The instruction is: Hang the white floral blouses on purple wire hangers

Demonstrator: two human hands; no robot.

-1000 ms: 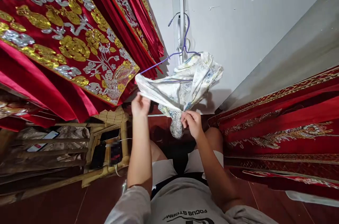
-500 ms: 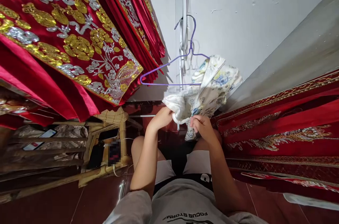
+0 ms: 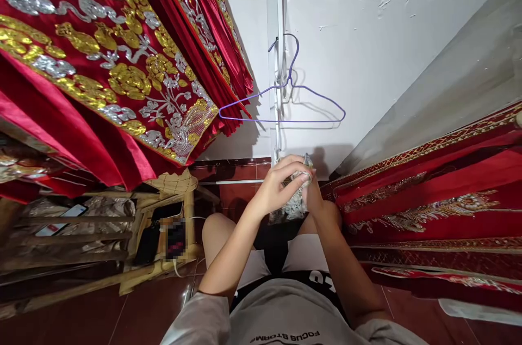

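Note:
My left hand [image 3: 282, 182] wraps its fingers and thumb around a bunched floral garment [image 3: 294, 204], pale with a grey-blue pattern. Close against it, my right hand [image 3: 314, 192] grips the same bundle from the other side, its fingers partly hidden. A crumpled end of the cloth sticks up above the hands, and the rest hangs down between my knees. Above and beyond the hands, a purple wire hanger [image 3: 281, 120] hangs by its hook on a white upright strip [image 3: 279, 18], with no cloth on it.
Red cloths with gold and silver sequins [image 3: 124, 81] hang at the left. More red embroidered cloth [image 3: 440, 192] hangs at the right. Lower left, a bamboo stand [image 3: 190, 225] holds phones and a cable. A white wall [image 3: 367, 51] rises ahead.
The floral garment has come off the right side of the hanger and is now bunched lower down in both hands. My left hand has moved right, close to my right hand.

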